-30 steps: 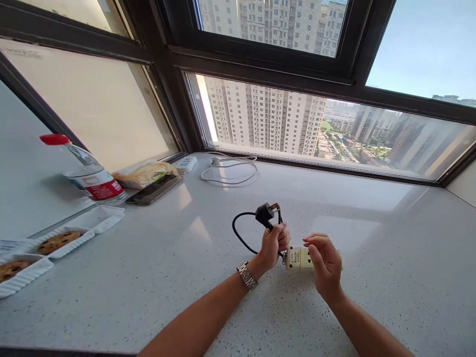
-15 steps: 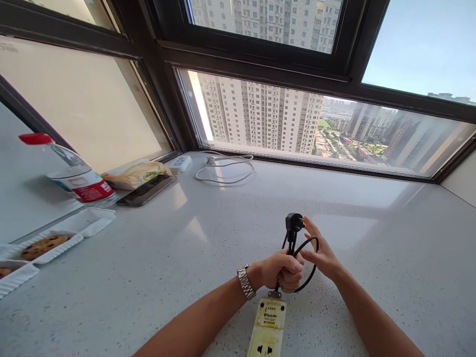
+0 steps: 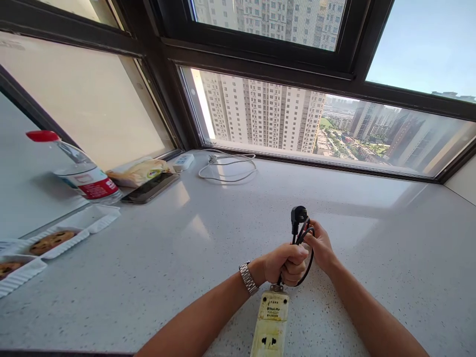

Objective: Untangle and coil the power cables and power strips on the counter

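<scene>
while the cream power strip lies on the speckled worktop nearest the viewer, its black cord is gripped just above it by the left hand, fist closed, wrist bent inward. just beyond, the cord's loop is pinched by the right hand, fingers curled, below the upright black plug.

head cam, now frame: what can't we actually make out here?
- Power strip: near end cut off by the bottom edge; label print too small to read.
- Black cord: middle hidden inside the left hand and behind the right hand.
- Plug: prongs not visible.
- Cookie tray: cut off by the left edge.
</scene>
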`<state>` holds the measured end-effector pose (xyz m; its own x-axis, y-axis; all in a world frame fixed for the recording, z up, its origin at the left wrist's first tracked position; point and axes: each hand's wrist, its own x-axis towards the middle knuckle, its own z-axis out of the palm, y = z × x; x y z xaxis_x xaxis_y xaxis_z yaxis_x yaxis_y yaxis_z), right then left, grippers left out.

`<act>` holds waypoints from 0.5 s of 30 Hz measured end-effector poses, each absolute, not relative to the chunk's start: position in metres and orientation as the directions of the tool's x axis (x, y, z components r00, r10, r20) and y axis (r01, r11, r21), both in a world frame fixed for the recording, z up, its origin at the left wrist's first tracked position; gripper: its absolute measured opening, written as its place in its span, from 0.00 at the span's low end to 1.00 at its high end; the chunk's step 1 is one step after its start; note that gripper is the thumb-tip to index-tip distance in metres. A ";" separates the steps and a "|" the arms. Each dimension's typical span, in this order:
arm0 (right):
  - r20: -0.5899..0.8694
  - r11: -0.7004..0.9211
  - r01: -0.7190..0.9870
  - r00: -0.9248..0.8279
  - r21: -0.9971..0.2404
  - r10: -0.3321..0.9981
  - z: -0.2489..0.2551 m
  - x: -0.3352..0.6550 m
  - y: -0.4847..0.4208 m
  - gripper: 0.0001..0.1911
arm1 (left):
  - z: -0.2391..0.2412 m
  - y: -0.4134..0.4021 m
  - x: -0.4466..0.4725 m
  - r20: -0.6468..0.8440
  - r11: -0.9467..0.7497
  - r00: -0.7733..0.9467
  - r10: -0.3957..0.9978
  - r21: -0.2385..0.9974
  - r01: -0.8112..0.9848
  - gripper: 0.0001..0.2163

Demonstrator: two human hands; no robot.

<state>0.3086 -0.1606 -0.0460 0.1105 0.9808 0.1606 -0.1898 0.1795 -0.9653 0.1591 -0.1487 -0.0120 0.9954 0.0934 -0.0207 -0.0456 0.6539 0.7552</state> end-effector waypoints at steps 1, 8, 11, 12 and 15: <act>0.142 0.173 -0.197 0.162 -0.965 0.977 -0.046 0.310 -0.160 0.21 | -0.012 -0.145 0.158 -0.045 0.649 0.986 0.160 0.758 -0.071 0.27; 0.048 0.143 -0.363 0.257 -0.921 0.965 -0.038 0.313 -0.161 0.19 | -0.011 -0.124 0.158 -0.161 0.529 0.744 0.648 0.798 -0.288 0.27; 0.011 0.085 -0.490 0.152 -0.868 0.988 -0.030 0.310 -0.165 0.19 | -0.013 -0.118 0.161 -0.214 0.462 0.561 0.800 0.816 -0.347 0.28; 0.001 0.063 -0.521 0.119 -0.851 0.993 -0.028 0.308 -0.166 0.19 | -0.015 -0.116 0.162 -0.223 0.445 0.517 0.826 0.821 -0.358 0.28; -0.054 -0.030 -0.595 0.022 -0.804 0.998 -0.026 0.307 -0.168 0.21 | -0.019 -0.113 0.165 -0.216 0.388 0.420 0.881 0.838 -0.383 0.28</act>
<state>0.3065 -0.1681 -0.0259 0.0216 0.9983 -0.0537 -0.5945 -0.0304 -0.8035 0.1647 -0.1132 -0.0194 0.4201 0.8814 -0.2161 -0.3833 0.3881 0.8381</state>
